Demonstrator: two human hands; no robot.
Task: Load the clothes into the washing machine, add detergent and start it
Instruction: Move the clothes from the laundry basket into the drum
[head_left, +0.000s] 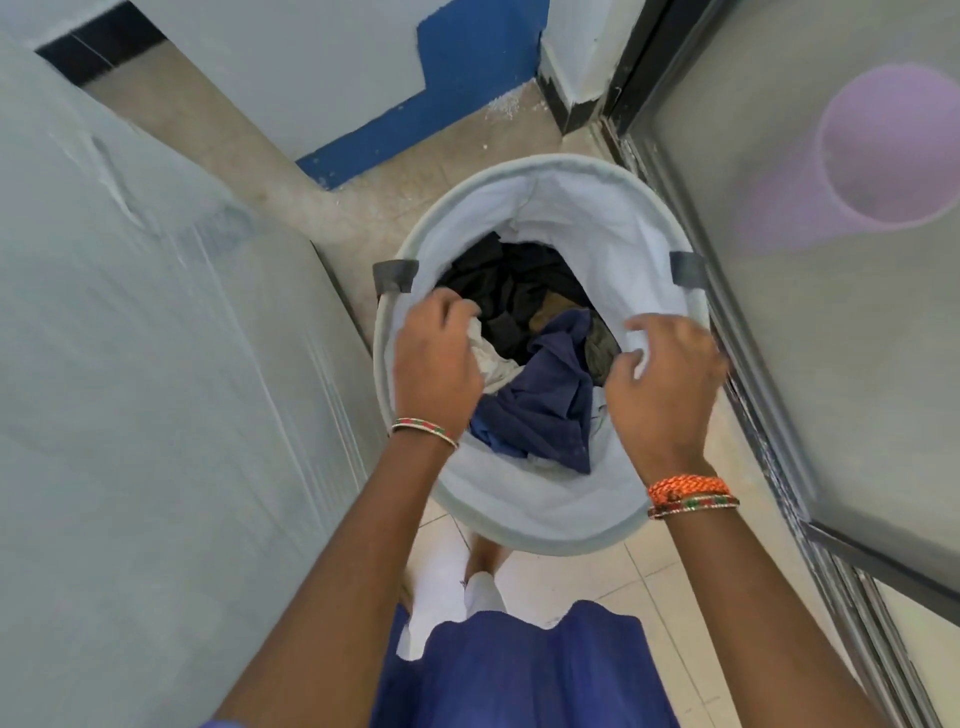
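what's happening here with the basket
A person stands over a round laundry basket on the floor, both hands inside its rim. The left hand reaches onto a white cloth; the right hand hovers with loosely curled fingers. A blue garment and dark clothes lie inside, nothing lifted yet.

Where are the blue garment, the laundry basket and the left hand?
blue garment (545, 410), head view, middle of its cloth.
laundry basket (524, 514), head view, near inner wall.
left hand (436, 364), head view, back of the hand.
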